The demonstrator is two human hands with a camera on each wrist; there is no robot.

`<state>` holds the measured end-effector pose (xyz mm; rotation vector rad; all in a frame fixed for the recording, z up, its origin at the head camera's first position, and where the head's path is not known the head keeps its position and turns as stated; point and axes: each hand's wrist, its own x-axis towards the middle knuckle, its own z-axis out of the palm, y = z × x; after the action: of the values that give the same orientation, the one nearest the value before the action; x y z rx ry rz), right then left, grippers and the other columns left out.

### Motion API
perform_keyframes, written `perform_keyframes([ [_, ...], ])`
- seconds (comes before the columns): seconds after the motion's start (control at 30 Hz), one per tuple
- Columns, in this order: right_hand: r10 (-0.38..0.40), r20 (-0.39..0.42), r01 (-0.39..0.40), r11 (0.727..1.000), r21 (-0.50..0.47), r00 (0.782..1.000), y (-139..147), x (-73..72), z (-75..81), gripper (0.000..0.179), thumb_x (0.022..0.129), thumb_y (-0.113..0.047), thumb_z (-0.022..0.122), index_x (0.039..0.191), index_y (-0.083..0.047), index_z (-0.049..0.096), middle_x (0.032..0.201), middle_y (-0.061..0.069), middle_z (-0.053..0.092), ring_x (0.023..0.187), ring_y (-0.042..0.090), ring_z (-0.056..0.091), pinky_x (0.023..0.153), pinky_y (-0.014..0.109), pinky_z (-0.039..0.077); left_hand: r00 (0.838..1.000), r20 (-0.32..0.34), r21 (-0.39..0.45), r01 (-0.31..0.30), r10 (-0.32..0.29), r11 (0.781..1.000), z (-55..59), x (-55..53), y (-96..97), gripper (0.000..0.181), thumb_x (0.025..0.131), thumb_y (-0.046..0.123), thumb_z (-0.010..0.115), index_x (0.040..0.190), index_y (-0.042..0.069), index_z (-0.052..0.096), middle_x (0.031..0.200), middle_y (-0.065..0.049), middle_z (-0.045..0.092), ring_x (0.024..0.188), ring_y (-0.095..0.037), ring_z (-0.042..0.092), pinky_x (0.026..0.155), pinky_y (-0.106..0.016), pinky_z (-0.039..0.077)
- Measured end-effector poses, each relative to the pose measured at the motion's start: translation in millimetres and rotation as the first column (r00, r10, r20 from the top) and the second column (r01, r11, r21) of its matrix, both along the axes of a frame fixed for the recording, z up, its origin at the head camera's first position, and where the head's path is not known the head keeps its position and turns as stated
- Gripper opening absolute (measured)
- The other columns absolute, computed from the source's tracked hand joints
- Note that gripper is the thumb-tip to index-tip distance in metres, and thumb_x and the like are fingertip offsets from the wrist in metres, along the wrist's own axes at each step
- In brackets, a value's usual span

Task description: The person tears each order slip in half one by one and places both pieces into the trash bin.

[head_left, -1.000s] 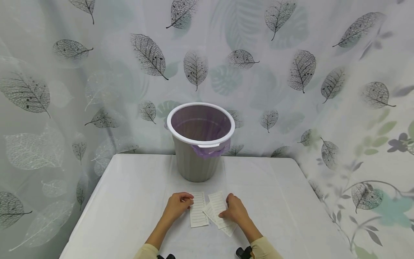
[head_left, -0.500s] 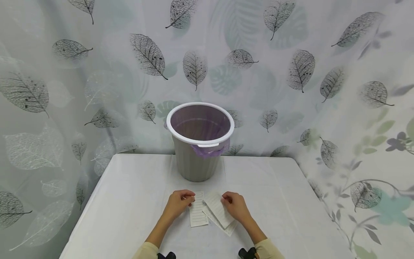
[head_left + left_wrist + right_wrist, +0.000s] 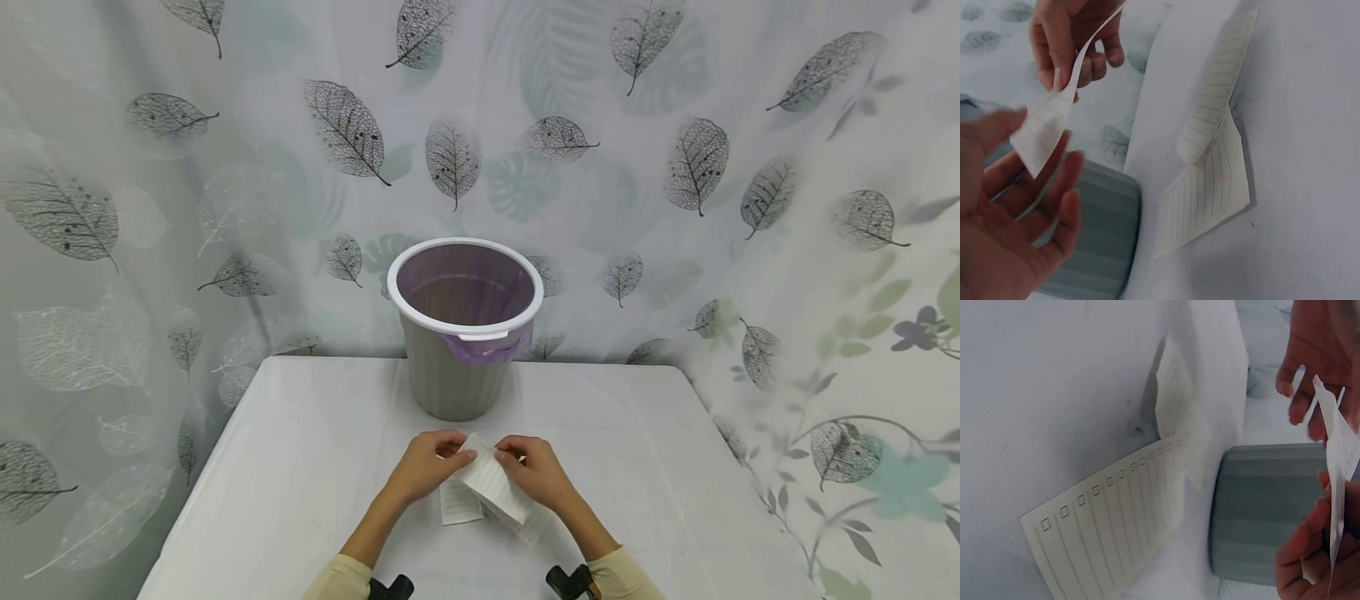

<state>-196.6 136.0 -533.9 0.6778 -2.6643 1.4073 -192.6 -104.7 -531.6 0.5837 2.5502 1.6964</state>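
Observation:
Between my hands, raised over the white table, is a lined paper slip (image 3: 492, 485), tilted and slightly bent. My right hand (image 3: 538, 475) pinches its edge between thumb and fingers. At the opposite end, my left hand (image 3: 422, 468) has its thumb on one corner, with the fingers behind the paper in the left wrist view. Below lie two more slips, the left slip (image 3: 459, 507) partly covered in the head view and the right slip (image 3: 534, 529) mostly hidden by the held one. Small printed squares line the edge of the nearer slip (image 3: 1104, 512) in the right wrist view.
A grey bin (image 3: 456, 379) with a white rim and purple liner stands at the table's back, just beyond the hands. Leaf-patterned curtains (image 3: 600, 200) hang behind and beside the white-covered table (image 3: 300, 467).
My right hand has picked up the top slip from the right-hand pile and moved it leftward. My left hand has left the left slip and moved right to the raised one.

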Motion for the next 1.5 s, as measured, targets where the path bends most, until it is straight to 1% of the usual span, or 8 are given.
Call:
perform_keyframes([
  [0.23,-0.013,-0.042,0.011,0.999,-0.031,0.999,0,-0.3,8.5,0.008,0.097,-0.006,0.072,0.094,-0.011,0.078,0.086,-0.008,0.072,0.073,0.008,0.062,0.063,0.028,0.054,0.996,-0.014,0.084,-0.09,0.091,0.992,6.6,-0.8,2.3,0.01,0.096,0.013,0.077,0.1,0.004,0.079,0.092,0.0,0.076,0.081,-0.012,0.071,0.071,-0.027,0.057],
  [0.4,-0.045,-0.024,0.044,0.998,-0.049,0.999,2,0.4,12.1,0.009,0.098,-0.006,0.072,0.093,-0.012,0.077,0.082,-0.01,0.07,0.072,0.008,0.06,0.063,0.028,0.053,0.995,-0.001,0.117,-0.103,0.104,0.988,8.9,-1.6,1.3,0.01,0.095,0.012,0.078,0.1,0.004,0.079,0.092,0.0,0.076,0.081,-0.014,0.07,0.071,-0.027,0.057],
  [0.57,-0.031,-0.042,0.029,0.999,-0.042,0.999,1,1.3,14.4,0.007,0.098,-0.008,0.073,0.093,-0.012,0.077,0.083,-0.01,0.07,0.073,0.009,0.06,0.064,0.028,0.053,0.996,-0.035,0.102,-0.074,0.078,0.992,12.0,-1.4,2.2,0.021,0.092,0.011,0.081,0.111,0.004,0.077,0.095,-0.002,0.075,0.083,-0.016,0.068,0.074,-0.031,0.058],
  [0.73,0.006,-0.083,-0.005,1.0,0.003,0.997,-3,4.7,19.1,0.006,0.098,-0.007,0.074,0.094,-0.011,0.077,0.086,-0.01,0.071,0.076,0.009,0.061,0.068,0.03,0.053,0.995,-0.099,0.012,-0.024,0.025,1.0,18.4,1.3,4.0,0.028,0.091,0.014,0.082,0.118,0.009,0.076,0.109,-0.003,0.075,0.095,-0.022,0.068,0.079,-0.042,0.058],
  [0.83,0.022,-0.1,-0.019,0.999,0.027,0.995,-5,6.2,20.4,0.006,0.097,-0.008,0.074,0.094,-0.012,0.077,0.087,-0.01,0.072,0.077,0.009,0.062,0.07,0.031,0.054,0.993,-0.113,-0.022,0.008,-0.011,1.0,21.6,2.5,5.5,0.025,0.093,0.014,0.08,0.117,0.009,0.077,0.113,-0.004,0.075,0.103,-0.027,0.068,0.083,-0.051,0.056],
  [0.97,0.056,-0.158,-0.05,0.998,0.046,0.986,-6,6.3,21.0,0.006,0.097,-0.008,0.075,0.094,-0.012,0.076,0.088,-0.01,0.072,0.076,0.007,0.061,0.068,0.03,0.054,0.993,-0.113,-0.047,0.039,-0.044,0.998,24.7,2.8,7.7,0.016,0.094,0.012,0.078,0.109,0.007,0.079,0.108,-0.004,0.076,0.106,-0.026,0.069,0.09,-0.054,0.054],
  [1.17,0.111,-0.223,-0.097,0.993,0.071,0.968,-8,7.5,25.8,0.006,0.096,-0.005,0.074,0.094,-0.01,0.076,0.089,-0.007,0.072,0.074,0.006,0.06,0.066,0.029,0.053,0.985,-0.16,-0.118,0.044,-0.063,0.992,26.6,2.5,9.2,0.006,0.094,0.012,0.079,0.099,0.009,0.081,0.101,0.004,0.076,0.1,-0.017,0.07,0.088,-0.043,0.056],
  [1.5,0.159,-0.256,-0.143,0.987,0.079,0.953,-11,7.0,31.1,0.008,0.098,-0.004,0.072,0.094,-0.01,0.076,0.09,-0.006,0.071,0.073,0.007,0.058,0.063,0.027,0.051,0.977,-0.192,-0.131,0.066,-0.09,0.989,33.6,3.7,9.5,0.005,0.096,0.012,0.077,0.096,0.01,0.082,0.095,0.006,0.077,0.093,-0.014,0.071,0.083,-0.037,0.058],
])
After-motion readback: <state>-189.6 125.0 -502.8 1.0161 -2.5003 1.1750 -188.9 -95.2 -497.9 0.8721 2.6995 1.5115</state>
